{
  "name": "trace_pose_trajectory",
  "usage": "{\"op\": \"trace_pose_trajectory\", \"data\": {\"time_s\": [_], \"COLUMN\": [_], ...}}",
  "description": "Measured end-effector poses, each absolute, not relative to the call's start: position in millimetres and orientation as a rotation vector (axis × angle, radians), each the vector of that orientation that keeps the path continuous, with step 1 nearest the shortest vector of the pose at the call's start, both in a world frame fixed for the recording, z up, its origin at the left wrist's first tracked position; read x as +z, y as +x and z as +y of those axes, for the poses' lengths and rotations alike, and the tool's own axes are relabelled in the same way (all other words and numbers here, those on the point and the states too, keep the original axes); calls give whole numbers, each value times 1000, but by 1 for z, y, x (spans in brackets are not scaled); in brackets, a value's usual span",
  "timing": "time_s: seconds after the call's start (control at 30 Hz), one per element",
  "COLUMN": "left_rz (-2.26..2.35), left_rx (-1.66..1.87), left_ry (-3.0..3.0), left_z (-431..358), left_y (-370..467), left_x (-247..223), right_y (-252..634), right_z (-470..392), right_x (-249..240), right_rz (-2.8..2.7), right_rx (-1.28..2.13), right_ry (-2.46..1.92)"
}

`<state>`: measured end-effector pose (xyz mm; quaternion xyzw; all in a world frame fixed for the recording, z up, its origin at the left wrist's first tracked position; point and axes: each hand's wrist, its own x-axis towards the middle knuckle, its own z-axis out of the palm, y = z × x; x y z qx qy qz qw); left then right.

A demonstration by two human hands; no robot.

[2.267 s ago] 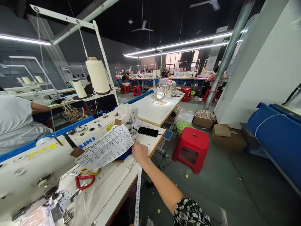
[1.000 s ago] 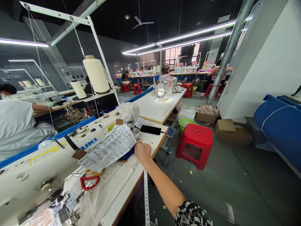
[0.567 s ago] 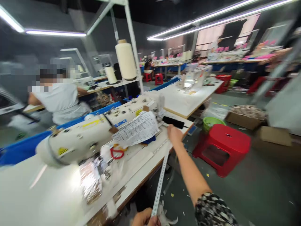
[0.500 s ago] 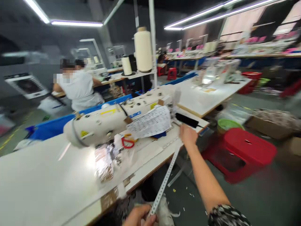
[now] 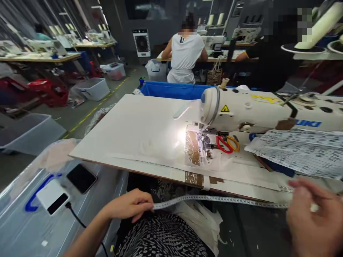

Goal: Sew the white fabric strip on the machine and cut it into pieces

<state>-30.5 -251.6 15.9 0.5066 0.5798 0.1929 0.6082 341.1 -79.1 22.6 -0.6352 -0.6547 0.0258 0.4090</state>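
Observation:
A white tape measure (image 5: 209, 198) stretches in a slack curve between my two hands, in front of the table edge and above my lap. My left hand (image 5: 134, 206) pinches one end of it. At the right, my right hand (image 5: 313, 214) is smeared by motion, but the tape runs into its closed fingers. Behind the tape stands a white sewing machine (image 5: 241, 107) with its lamp lit. Red-and-orange-handled scissors (image 5: 226, 144) lie beside its needle area. A printed sheet of paper (image 5: 300, 150) rests against the machine at the right.
The white tabletop (image 5: 139, 132) extends left of the machine. A clear plastic bin (image 5: 88, 214) at my left carries a phone (image 5: 81, 178) and a white device with a cable (image 5: 53, 198). A blue trough (image 5: 171, 91) runs behind the table; a co-worker (image 5: 186, 53) sits beyond it.
The view has swung left, bringing the plastic bin into sight. The tape, earlier slanting down from right hand to left, now spans almost level, with the right hand nearer me.

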Motion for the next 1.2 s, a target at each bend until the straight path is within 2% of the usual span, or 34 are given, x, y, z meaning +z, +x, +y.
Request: {"op": "trace_pose_trajectory", "data": {"time_s": [0.1, 0.2, 0.27, 0.43, 0.6, 0.77, 0.97, 1.2], "left_rz": [1168, 1119, 1139, 1199, 1248, 1442, 2028, 2213], "left_rx": [510, 625, 651, 561, 615, 720, 1370, 1108], "left_ry": [1243, 1388, 1469, 1376, 1375, 1559, 1890, 2214], "left_z": [-231, -220, -222, -241, -233, -211, -216, -229], "left_y": [3, 10, -6, -74, -82, -69, -86, -86], "left_x": [20, 28, 33, 34, 28, 24, -10, -45], "right_y": [261, 207, 196, 211, 186, 135, 115, 115], "right_z": [-135, -163, -163, -134, -126, -111, -74, -66], "right_x": [16, 8, 4, 11, 22, 21, 4, 3], "right_rz": [-2234, -2410, -2417, -2441, -2339, -2465, -2464, -2515], "right_rx": [826, 1322, 1442, 1439, 1867, 1630, 1374, 1254], "right_ry": [-858, -562, -570, -838, -908, -870, -1033, -1101]}}
